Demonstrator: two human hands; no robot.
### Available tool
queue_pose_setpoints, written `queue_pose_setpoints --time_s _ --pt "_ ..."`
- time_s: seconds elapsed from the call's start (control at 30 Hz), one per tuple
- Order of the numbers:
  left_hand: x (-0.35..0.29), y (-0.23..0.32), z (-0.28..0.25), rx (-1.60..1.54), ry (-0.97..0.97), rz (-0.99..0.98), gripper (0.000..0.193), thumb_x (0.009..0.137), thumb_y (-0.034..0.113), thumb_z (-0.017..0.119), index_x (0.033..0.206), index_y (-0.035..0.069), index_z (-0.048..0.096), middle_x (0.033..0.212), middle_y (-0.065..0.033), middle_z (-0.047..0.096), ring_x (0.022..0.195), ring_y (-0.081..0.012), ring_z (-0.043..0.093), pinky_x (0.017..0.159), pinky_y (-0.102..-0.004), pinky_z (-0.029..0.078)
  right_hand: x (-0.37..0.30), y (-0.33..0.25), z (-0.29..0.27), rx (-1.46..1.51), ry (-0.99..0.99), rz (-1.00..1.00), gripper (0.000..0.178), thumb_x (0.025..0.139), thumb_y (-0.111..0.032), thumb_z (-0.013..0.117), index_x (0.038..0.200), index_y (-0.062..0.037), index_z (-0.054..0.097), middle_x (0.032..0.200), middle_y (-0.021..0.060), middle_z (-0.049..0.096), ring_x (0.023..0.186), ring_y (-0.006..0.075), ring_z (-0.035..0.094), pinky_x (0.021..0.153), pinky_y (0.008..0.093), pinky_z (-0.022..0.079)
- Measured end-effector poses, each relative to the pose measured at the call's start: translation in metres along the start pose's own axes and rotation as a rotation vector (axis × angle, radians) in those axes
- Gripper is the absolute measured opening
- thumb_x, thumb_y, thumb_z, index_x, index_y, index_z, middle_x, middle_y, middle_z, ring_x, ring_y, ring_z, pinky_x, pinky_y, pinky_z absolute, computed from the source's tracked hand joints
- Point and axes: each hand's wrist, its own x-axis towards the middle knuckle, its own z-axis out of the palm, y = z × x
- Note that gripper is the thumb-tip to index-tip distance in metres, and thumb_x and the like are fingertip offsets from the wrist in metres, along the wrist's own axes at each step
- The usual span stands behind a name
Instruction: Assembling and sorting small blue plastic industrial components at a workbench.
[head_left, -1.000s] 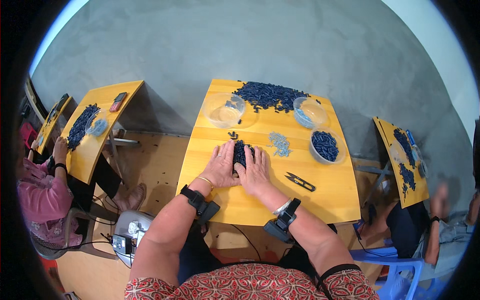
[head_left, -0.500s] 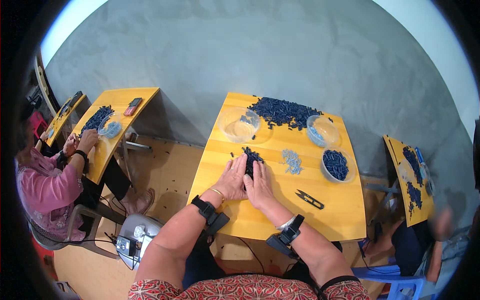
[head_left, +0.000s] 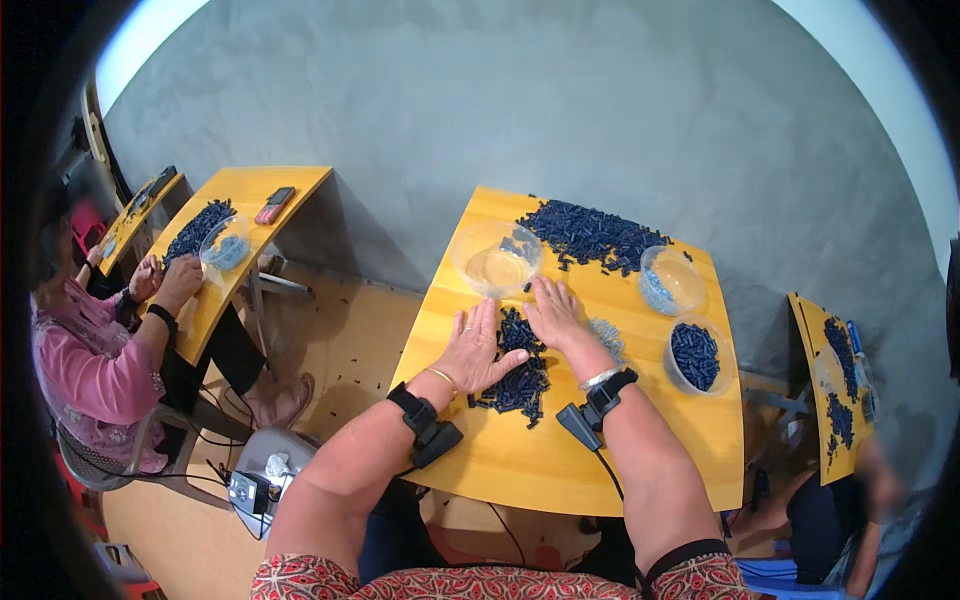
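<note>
A small pile of dark blue, short cylindrical pieces (head_left: 520, 392) lies on the yellow wooden table (head_left: 480, 470) in front of me. My left hand (head_left: 475, 350) rests flat at the pile's left side, thumb stretched across it. Fingers spread, my right hand (head_left: 556, 312) lies at the pile's upper right, its fingertips near a clear round bowl (head_left: 497, 285) holding a few dark pieces. Small light-blue bits (head_left: 607, 338) show partly from behind my right hand and wrist. Neither hand grips anything.
A big heap of dark blue pieces (head_left: 595, 232) covers the table's far side. On the right stand a bowl with light-blue bits (head_left: 657, 292) and a bowl of dark pieces (head_left: 695, 357). A co-worker in pink (head_left: 100, 360) sits left; another person (head_left: 830, 510) sits right.
Both hands have moved apart, the right one forward and to the right. More dark pieces now show spread between them and toward me. My right forearm now covers where the thread snips lay.
</note>
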Motion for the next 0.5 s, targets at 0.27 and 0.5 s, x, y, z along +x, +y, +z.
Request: queue_pose_setpoints --time_s 0.27,0.5 --pt "0.007 0.008 -0.001 0.017 -0.086 0.035 0.098 0.079 0.066 0.036 0.133 -0.011 0.008 0.136 -0.0305 0.019 0.131 -0.0382 0.013 0.106 -0.0478 0.006 -0.007 -0.005 0.004 -0.101 -0.095 -0.088 0.055 0.086 -0.033 0.032 0.135 -0.0084 0.028 0.142 0.0087 0.023 0.131 0.0324 0.016 0.105 0.0517 0.009" --pt "-0.001 0.016 -0.005 0.098 -0.15 0.069 0.098 0.078 0.067 0.038 0.134 -0.007 0.007 0.137 -0.0276 0.02 0.131 -0.0381 0.015 0.106 -0.0492 0.005 -0.042 -0.016 -0.001 -0.049 -0.163 -0.15 0.052 0.085 -0.03 0.033 0.134 -0.0109 0.031 0.14 0.0094 0.027 0.13 0.0314 0.02 0.104 0.0532 0.011"
